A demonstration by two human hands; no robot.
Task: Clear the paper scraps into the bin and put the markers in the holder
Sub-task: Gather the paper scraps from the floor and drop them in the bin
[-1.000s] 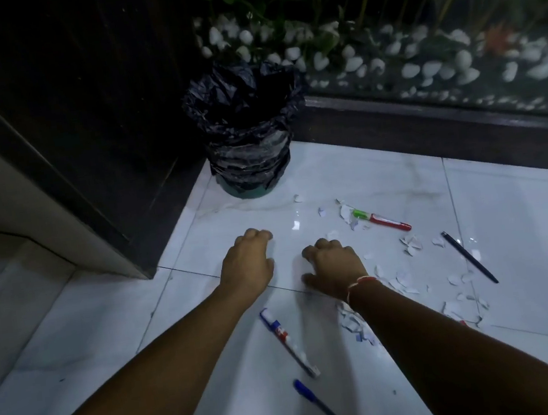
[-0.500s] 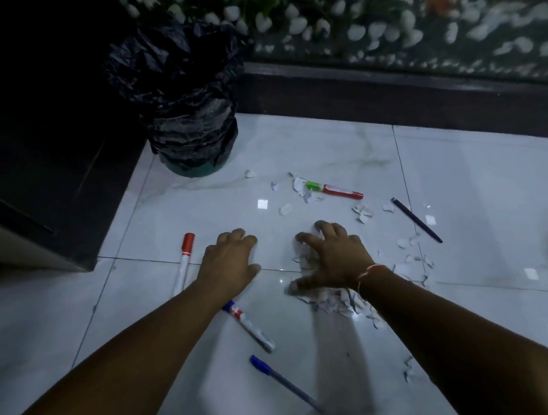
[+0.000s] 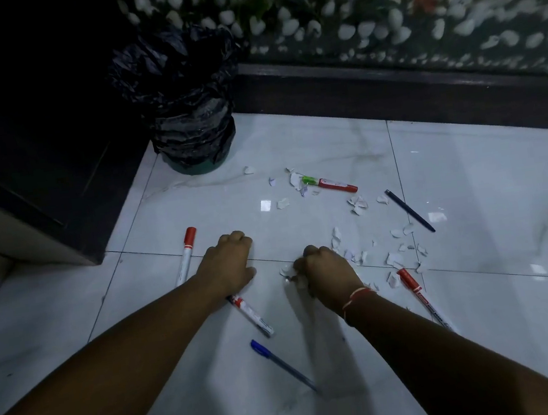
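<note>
A pale tiled floor (image 3: 292, 143) fills the view. The bin (image 3: 187, 114), lined with a black bag, stands at the far left corner against a dark wall. The left hand (image 3: 228, 264) rests on the floor, fingers curled under, holding nothing visible. The right hand (image 3: 328, 271) is bunched around a clump of scraps (image 3: 289, 272), fingers closed on them. More scraps lie scattered to its right and toward the bin. A red-capped marker (image 3: 186, 254) lies left of the left hand; a green-capped marker (image 3: 328, 183) lies beyond the hands. A dark pen (image 3: 409, 210) lies far right, a blue pen (image 3: 283, 364) nearest, between the forearms.
</note>
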